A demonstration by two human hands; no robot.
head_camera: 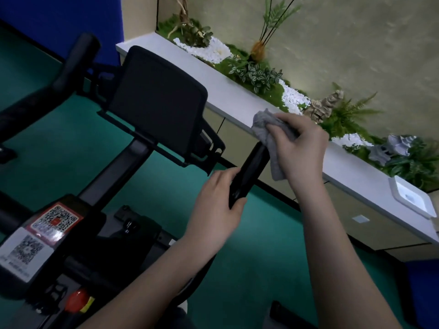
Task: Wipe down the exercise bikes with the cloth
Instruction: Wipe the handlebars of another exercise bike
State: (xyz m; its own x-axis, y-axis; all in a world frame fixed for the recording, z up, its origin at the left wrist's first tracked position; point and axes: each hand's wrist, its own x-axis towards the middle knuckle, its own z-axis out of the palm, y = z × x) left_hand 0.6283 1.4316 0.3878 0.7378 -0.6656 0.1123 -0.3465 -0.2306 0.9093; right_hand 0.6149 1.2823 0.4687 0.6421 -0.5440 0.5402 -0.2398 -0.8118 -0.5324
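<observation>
Gripping black handlebar [249, 172] w/ L hand [213, 210] | R hand [301, 148] clutches crumpled grey cloth [261, 125] on bar tip

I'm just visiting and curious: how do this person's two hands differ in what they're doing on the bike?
The left hand grips the black handlebar bare; the right hand holds a grey cloth round it. The left hand sits lower on the bar; the right hand is up at its far tip. Both hold the same handlebar.
</observation>
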